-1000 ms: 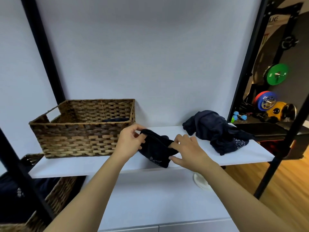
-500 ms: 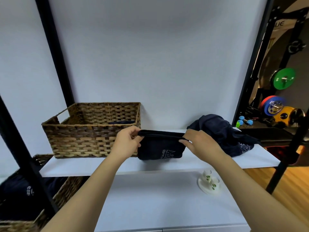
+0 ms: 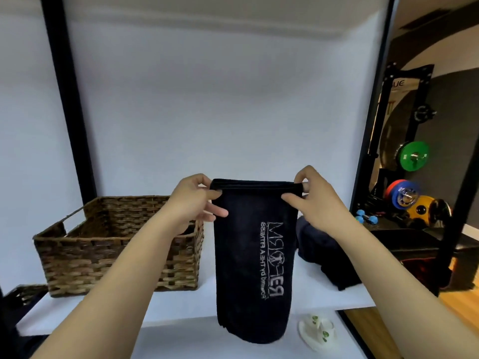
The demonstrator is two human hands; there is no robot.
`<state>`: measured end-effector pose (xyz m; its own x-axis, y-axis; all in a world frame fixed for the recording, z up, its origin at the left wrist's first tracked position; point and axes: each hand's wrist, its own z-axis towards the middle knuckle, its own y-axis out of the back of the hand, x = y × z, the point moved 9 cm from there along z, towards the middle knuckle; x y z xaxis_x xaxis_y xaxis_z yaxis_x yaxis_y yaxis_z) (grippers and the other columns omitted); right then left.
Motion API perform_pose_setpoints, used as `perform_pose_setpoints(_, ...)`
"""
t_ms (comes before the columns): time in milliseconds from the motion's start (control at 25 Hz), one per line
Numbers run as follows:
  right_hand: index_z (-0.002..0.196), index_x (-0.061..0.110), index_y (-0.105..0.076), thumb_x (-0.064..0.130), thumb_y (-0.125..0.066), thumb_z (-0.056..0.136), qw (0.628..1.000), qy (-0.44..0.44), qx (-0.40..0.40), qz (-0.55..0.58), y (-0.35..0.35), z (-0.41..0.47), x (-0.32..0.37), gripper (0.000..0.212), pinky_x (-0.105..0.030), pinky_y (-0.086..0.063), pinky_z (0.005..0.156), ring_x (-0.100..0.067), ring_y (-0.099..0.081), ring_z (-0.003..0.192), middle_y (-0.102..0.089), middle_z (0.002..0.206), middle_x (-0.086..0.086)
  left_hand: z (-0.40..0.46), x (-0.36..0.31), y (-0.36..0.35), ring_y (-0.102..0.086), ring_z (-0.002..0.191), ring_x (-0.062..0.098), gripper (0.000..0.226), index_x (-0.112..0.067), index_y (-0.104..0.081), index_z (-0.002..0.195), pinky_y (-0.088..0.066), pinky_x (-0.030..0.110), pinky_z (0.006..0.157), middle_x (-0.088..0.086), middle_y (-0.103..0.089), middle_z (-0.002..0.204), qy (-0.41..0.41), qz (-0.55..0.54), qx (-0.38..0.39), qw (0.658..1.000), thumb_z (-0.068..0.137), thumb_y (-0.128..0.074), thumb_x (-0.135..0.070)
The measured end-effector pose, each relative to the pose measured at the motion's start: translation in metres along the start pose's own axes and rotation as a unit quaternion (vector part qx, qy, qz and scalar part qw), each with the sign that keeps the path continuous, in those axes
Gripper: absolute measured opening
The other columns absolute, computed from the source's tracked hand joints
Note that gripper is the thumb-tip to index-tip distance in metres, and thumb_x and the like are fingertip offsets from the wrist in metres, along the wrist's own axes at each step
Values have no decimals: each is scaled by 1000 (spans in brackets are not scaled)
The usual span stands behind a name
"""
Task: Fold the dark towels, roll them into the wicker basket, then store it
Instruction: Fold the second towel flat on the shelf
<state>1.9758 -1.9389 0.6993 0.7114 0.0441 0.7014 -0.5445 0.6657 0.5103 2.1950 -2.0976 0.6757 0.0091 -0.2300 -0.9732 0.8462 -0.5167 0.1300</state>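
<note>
The dark towel (image 3: 255, 257) hangs full length in the air, pinched only at its two top corners, so the likeliest slip is a corner sliding out of one grip: the cloth looks doubled and thick at the top edge, and a thumb-and-finger pinch on a rolled hem is not much to hold by. If that happens it would swing down onto the white shelf (image 3: 181, 304) or drop past its near edge toward the small white dish (image 3: 317, 332) below. The left hand (image 3: 193, 200) pinches the left corner, the right hand (image 3: 312, 200) the right one, both closed narrowly on the fabric with the towel stretched taut between them and the rest hanging straight below, printed lettering facing the viewer. The wicker basket (image 3: 116, 244) sits on the shelf to the left, just behind the left forearm; a careless swing could brush its rim. The other dark towels (image 3: 324, 255) lie heaped to the right, partly hidden behind the right arm.
</note>
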Motion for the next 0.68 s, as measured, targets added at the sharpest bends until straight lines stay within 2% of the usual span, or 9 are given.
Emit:
perform_pose_setpoints(80, 103, 27, -58, 24, -74, 90, 997, -35, 20, 72, 8, 11, 1, 21, -25, -34, 46, -11, -42, 37, -64, 60, 8, 8, -8, -5, -77, 82, 34, 16, -13, -49, 92, -53, 28, 48, 14, -64, 108, 5, -44, 13, 999, 99, -62, -7)
perform_pose_setpoints(120, 97, 19, -61, 23, -73, 91, 993, -53, 39, 95, 9, 16, -1, 15, -24, -30, 44, -12, -39, 34, -57, 50, 6, 12, -9, -8, -77, 85, 34, 17, -14, -48, 92, -56, 29, 50, 13, -63, 111, 11, -66, 18, 998, 100, -61, -7)
perform_pose_setpoints(200, 84, 7, -58, 26, -71, 93, 985, -98, 70, 126, 6, 30, -17, 25, -21, -20, 41, -13, -34, 30, -46, 46, -6, 22, -8, -15, -77, 84, 33, 15, -14, -49, 92, -59, 30, 54, 12, -64, 110, 26, -91, 24, 995, 102, -58, -9)
perform_pose_setpoints(320, 95, 9, -64, 27, -69, 95, 975, -161, 102, 117, -5, 54, -50, 19, -21, -26, 38, -16, -38, 31, -56, 55, -16, 45, 4, -31, -77, 85, 29, 12, -16, -53, 95, -63, 37, 70, 3, -62, 105, 52, -75, 18, 996, 105, -53, -10)
perform_pose_setpoints(400, 107, 5, -65, 22, -69, 95, 968, -178, 100, 146, -16, 75, -70, 21, -23, -39, 39, -19, -55, 40, -62, 78, -17, 69, 15, -42, -77, 90, 29, 13, -17, -56, 97, -62, 43, 82, 1, -62, 107, 57, -60, 11, 996, 106, -50, -10)
perform_pose_setpoints(440, 109, 0, -64, 18, -68, 96, 966, -173, 87, 173, -20, 88, -78, 22, -26, -47, 42, -21, -65, 50, -60, 89, -16, 82, 17, -45, -77, 91, 28, 13, -15, -58, 100, -61, 44, 87, 3, -64, 111, 49, -51, 4, 997, 107, -48, -9)
perform_pose_setpoints(520, 107, -3, -64, 12, -65, 97, 967, -126, 47, 216, -21, 119, -83, 17, -31, -61, 63, -26, -74, 69, -60, 97, -15, 112, 11, -47, -76, 94, 26, 15, -7, -60, 112, -60, 42, 90, 8, -66, 122, 4, -39, -22, 999, 107, -45, -8)
perform_pose_setpoints(600, 103, 4, -67, 10, -64, 98, 972, -67, 1, 225, -15, 147, -85, 8, -35, -61, 82, -27, -76, 79, -65, 99, -16, 138, -2, -46, -76, 95, 23, 17, -5, -58, 115, -60, 39, 91, 7, -65, 123, -49, -33, -43, 997, 107, -44, -7)
perform_pose_setpoints(680, 100, 9, -68, 10, -64, 97, 975, -35, -7, 219, -16, 162, -95, 4, -34, -60, 85, -25, -76, 80, -68, 97, -13, 152, -2, -47, -76, 92, 22, 15, -8, -59, 108, -60, 36, 87, 4, -67, 115, -89, 5, -51, 995, 106, -43, -7)
